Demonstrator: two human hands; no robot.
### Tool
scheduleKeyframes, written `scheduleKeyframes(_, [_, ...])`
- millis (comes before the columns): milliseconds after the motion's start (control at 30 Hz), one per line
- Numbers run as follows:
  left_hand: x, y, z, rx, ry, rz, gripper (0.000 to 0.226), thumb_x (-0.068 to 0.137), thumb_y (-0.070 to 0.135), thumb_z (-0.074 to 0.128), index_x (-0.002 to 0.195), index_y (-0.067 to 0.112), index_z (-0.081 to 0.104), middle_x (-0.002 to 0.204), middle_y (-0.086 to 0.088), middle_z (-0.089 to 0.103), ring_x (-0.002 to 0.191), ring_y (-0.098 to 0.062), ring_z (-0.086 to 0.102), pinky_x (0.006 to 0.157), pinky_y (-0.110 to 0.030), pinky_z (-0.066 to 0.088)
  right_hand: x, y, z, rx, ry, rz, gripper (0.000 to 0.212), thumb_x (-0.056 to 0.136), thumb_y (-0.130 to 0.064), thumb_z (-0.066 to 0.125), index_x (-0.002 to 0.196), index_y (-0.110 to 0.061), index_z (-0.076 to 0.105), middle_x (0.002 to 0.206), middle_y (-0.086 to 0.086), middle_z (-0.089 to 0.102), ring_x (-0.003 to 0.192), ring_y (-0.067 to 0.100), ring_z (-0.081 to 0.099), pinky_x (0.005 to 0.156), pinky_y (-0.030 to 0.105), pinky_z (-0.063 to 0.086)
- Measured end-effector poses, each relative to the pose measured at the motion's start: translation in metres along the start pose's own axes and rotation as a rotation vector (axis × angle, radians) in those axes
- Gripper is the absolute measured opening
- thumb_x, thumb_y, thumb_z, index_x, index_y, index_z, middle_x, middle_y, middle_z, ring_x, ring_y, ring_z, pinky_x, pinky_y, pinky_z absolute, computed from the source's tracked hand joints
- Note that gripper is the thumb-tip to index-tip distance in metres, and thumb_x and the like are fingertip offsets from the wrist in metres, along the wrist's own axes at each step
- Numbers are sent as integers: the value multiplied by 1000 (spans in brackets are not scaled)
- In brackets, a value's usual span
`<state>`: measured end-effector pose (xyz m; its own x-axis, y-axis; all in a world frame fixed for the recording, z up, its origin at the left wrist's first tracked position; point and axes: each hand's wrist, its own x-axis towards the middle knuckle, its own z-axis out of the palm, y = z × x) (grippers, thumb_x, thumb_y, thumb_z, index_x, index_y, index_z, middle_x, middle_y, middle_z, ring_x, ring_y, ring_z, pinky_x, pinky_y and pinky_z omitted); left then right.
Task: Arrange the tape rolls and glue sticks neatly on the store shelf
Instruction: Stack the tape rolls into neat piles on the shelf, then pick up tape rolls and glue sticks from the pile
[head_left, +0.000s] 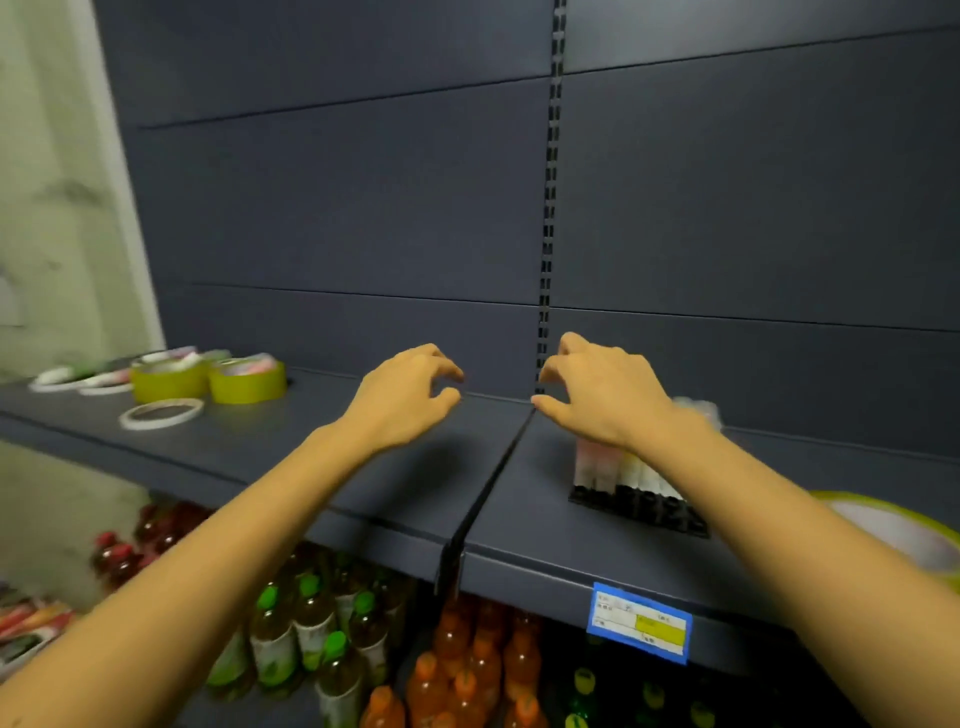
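Reaching out over the dark grey metal shelf (249, 436), two bare hands hang in the air close together. The left hand (410, 395) has its fingers half bent, with a gap between thumb and fingers, and it holds nothing. The right hand (608, 395) looks much the same, with loose bent fingers and its thumb out, and it holds nothing too. The hands sit on each side of the dark crack (506, 457) where two shelf boards meet.

Far to the left on the shelf stand two fat yellow-green tape rolls (208, 382), side by side and touching. A thin white tape ring (161, 414) lies flat just in front of them. More thin white rings (78, 382) lie behind and to the left, but they are blurry.

Just under the right wrist, a row of pale pink and yellow glue sticks (597, 467) stands upright in a flat black tray (649, 514). Part of a big yellow-green round thing (909, 535) peeks out past the right arm.

A blue and yellow price tag (639, 629) is stuck on the front edge of the shelf. Below it stand bottles with green caps (311, 623) and orange bottles (467, 665).
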<state>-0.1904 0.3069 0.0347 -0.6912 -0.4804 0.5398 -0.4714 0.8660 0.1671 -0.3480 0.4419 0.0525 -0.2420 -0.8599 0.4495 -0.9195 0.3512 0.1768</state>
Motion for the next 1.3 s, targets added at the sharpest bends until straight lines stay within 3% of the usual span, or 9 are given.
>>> scheduleKeyframes(100, [-40, -35, -18, 81, -20, -160, 30, 88, 24, 51, 114, 18, 65, 119, 0, 58, 98, -18, 58, 80, -33, 48, 7, -44, 16, 172, -6, -127, 39, 94, -42, 46, 127, -23, 51, 127, -1, 47, 111, 26, 54, 75, 33, 38])
scheduleKeyframes(267, [-104, -85, -52, 180, -18, -383, 32, 88, 28, 54, 117, 20, 63, 121, 0, 61, 111, -22, 56, 87, -35, 45, 32, -119, 27, 274, -36, -301, 37, 95, -37, 46, 130, -23, 49, 131, -4, 50, 114, 22, 53, 76, 32, 39])
scheduleKeyframes(500, [-161, -164, -92, 288, -9, -518, 36, 89, 29, 52, 124, 19, 56, 125, 1, 60, 110, -20, 57, 85, -33, 46, 76, -220, 34, 299, -103, -366, 35, 95, -32, 48, 129, -22, 49, 129, 1, 55, 113, 25, 55, 86, 37, 45])
scheduleKeyframes(700, [-173, -245, -115, 356, -26, -496, 32, 89, 33, 50, 116, 20, 60, 115, 1, 62, 101, -18, 59, 74, -29, 45, 129, -292, 41, 332, -137, -284, 31, 94, -34, 49, 121, -20, 56, 123, 5, 59, 112, 28, 56, 87, 38, 46])
scheduleKeyframes(900, [-169, -327, -127, 306, 12, -441, 30, 88, 31, 51, 114, 22, 62, 113, 2, 65, 99, -18, 60, 73, -28, 44, 174, -351, 58, 280, -146, -204, 30, 95, -33, 47, 122, -22, 53, 128, 11, 52, 113, 30, 54, 85, 37, 45])
scheduleKeyframes(1167, [-139, -388, -117, 207, -36, -349, 35, 89, 31, 50, 122, 21, 58, 119, 2, 63, 107, -17, 58, 85, -34, 49, 212, -369, 75, 265, -176, -73, 28, 95, -29, 47, 120, -20, 57, 124, 11, 53, 108, 32, 56, 79, 36, 44])
scheduleKeyframes(1300, [-117, -406, -105, 148, -24, -319, 39, 90, 31, 51, 127, 23, 53, 122, 2, 62, 108, -18, 57, 86, -36, 49, 240, -358, 87, 349, -165, 4, 32, 94, -24, 49, 125, -18, 56, 122, 10, 58, 107, 30, 57, 84, 40, 47])
